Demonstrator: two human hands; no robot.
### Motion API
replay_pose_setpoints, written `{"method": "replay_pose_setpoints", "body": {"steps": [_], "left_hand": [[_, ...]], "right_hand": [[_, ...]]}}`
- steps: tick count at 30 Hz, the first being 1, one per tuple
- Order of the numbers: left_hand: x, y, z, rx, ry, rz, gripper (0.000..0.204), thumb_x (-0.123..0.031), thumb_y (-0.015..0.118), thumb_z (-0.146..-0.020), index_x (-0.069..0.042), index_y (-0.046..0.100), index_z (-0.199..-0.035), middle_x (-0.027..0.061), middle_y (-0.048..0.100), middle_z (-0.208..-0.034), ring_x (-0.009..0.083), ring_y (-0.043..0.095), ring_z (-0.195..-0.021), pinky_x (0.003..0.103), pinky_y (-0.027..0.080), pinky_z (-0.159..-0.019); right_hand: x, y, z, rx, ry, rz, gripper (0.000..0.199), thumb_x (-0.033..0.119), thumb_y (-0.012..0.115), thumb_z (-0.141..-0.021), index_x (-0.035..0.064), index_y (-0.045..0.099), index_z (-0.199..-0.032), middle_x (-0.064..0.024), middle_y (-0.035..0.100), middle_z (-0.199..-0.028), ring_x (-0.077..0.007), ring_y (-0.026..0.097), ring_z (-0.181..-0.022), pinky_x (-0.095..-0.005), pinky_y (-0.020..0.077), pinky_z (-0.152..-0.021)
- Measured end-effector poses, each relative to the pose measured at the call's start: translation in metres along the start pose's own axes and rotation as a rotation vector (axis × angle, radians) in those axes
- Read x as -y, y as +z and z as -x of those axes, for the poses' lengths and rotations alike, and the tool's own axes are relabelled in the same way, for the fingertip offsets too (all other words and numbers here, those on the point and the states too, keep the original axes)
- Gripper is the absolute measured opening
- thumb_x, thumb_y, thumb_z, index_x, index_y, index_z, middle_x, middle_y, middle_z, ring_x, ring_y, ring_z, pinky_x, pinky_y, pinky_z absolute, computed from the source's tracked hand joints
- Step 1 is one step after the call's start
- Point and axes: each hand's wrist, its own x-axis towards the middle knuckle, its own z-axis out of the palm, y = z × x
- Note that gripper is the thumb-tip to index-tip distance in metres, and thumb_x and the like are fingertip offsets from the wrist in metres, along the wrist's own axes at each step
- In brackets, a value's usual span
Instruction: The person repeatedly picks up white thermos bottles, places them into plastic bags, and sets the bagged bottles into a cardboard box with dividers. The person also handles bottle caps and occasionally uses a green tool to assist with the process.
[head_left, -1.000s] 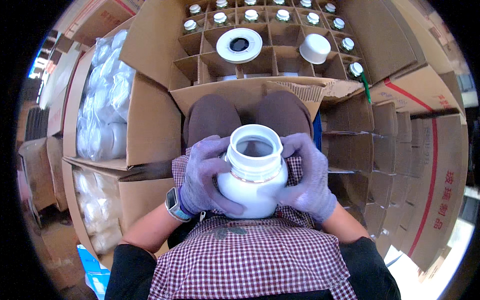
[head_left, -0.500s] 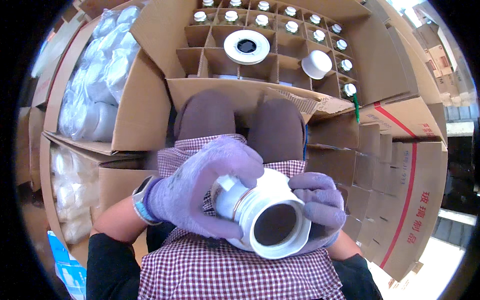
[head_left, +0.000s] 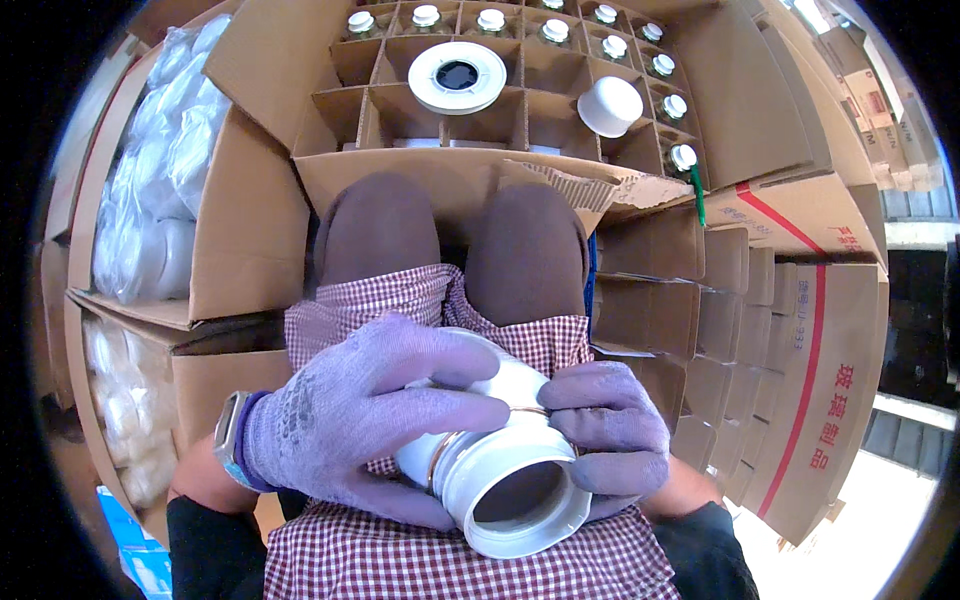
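A white wide-mouthed jar [head_left: 462,370] lies tilted in my lap, its round open mouth facing me. Thin copper-coloured wire runs around its neck. My left hand [head_left: 370,430], in a lilac knit glove, wraps the jar's left side, with fingers across the top and the thumb underneath. From the right, my right hand [head_left: 610,430], gloved alike, grips the jar near the neck with bent fingers. The jar's underside and part of its body are hidden by the gloves. A checked apron [head_left: 440,560] lies beneath it.
Ahead stands an open divided carton [head_left: 400,170] with several white-capped glass bottles [head_left: 555,31]. A white disc with a dark centre [head_left: 458,78] and a white cup-shaped piece [head_left: 610,107] rest on its dividers. Left are cartons of plastic-wrapped white items [head_left: 150,190]; right, a carton with dividers [head_left: 800,400].
The jar has turned and tipped, so its mouth sits lower and further left. My left fingers have stretched across its top. The view has shifted, moving the cartons leftward and slightly up.
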Motion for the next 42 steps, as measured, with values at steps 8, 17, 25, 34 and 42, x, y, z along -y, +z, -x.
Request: {"method": "replay_pose_setpoints", "body": {"steps": [8, 17, 25, 34, 42], "left_hand": [[0.007, 0.011, -0.003, -0.063, -0.003, -0.097, 0.07, -0.041, 0.092, -0.06, -0.011, 0.067, -0.118, 0.0103, 0.063, -0.117, 0.0285, 0.064, -0.098, 0.04, 0.049, -0.082], [-0.005, 0.016, -0.049, -0.021, -0.097, -0.111, 0.07, -0.039, 0.088, -0.067, -0.005, 0.058, -0.12, 0.0203, 0.055, -0.124, 0.0361, 0.058, -0.112, 0.044, 0.051, -0.094], [0.019, 0.035, -0.103, -0.304, 0.072, -0.299, 0.094, -0.027, 0.091, -0.064, -0.004, 0.042, -0.141, 0.0178, 0.046, -0.136, 0.0303, 0.049, -0.121, 0.04, 0.046, -0.1], [0.188, 0.099, -0.344, -0.145, -0.046, -0.467, 0.069, -0.025, 0.077, -0.082, -0.004, 0.047, -0.14, 0.0255, 0.054, -0.132, 0.04, 0.061, -0.114, 0.046, 0.052, -0.097], [0.264, 0.152, -0.453, 0.463, -0.208, -0.82, 0.061, -0.046, 0.08, -0.073, -0.004, 0.064, -0.115, 0.0258, 0.071, -0.101, 0.0393, 0.069, -0.101, 0.048, 0.054, -0.089]], "right_hand": [[0.005, -0.014, -0.004, 0.112, 0.179, -0.02, 0.07, 0.036, 0.094, -0.059, 0.0063, 0.063, -0.114, -0.0145, 0.062, -0.113, -0.0402, 0.066, -0.105, -0.0468, 0.0539, -0.085], [0.035, -0.048, -0.072, 0.403, 0.217, 0.263, 0.069, 0.03, 0.088, -0.069, 0.0088, 0.058, -0.128, -0.0171, 0.06, -0.122, -0.0359, 0.065, -0.107, -0.0448, 0.0555, -0.083], [0.04, -0.106, 0.008, -0.042, 0.456, 0.472, 0.053, 0.033, 0.082, -0.076, 0.0039, 0.065, -0.117, -0.0145, 0.065, -0.107, -0.0317, 0.065, -0.093, -0.0398, 0.0533, -0.085], [0.042, -0.157, 0.178, -0.926, 0.847, 0.805, 0.071, 0.02, 0.077, -0.088, -0.0013, 0.041, -0.145, -0.0189, 0.06, -0.133, -0.0308, 0.06, -0.124, -0.0418, 0.0486, -0.103], [0.016, -0.172, 0.25, -0.95, 1.091, 0.799, 0.061, 0.014, 0.073, -0.092, 0.0005, 0.043, -0.143, -0.0182, 0.064, -0.13, -0.0287, 0.064, -0.119, -0.0384, 0.0507, -0.1]]}}
